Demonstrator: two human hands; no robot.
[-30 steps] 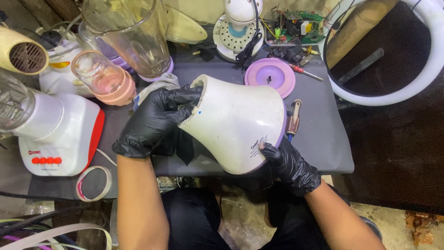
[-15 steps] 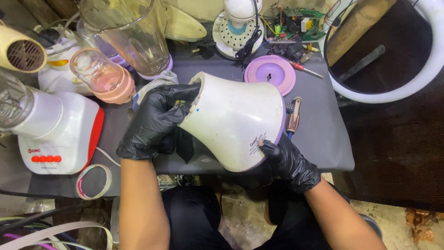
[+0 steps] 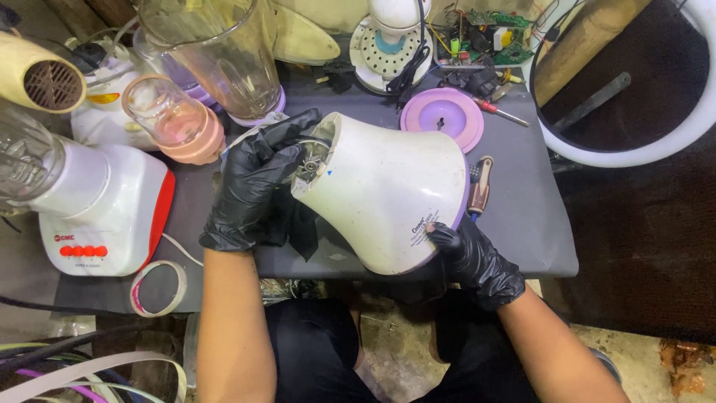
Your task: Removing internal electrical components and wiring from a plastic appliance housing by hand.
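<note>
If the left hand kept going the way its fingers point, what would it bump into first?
The left hand points up and right, fingers already on the narrow top of the white blender base. That base is first; past it, probably the purple lid, though depth is unclear.

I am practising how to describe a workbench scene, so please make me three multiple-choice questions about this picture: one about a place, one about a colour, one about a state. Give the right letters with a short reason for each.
1. Where does the round purple lid lie?
A. on the grey table, beyond the blender base
B. on the floor
C. inside the glass jar

2. What colour are the gloves on both hands?
A. blue
B. black
C. white

3. How is the white blender base positioned?
A. standing upright
B. hanging from a hook
C. tipped on its side

Answers:
1 A: the lid rests flat on the table, past the base.
2 B: the left hand and the right hand both wear black gloves.
3 C: its narrow top points sideways into the left hand, while the right hand grips its wide purple-rimmed end.
</note>
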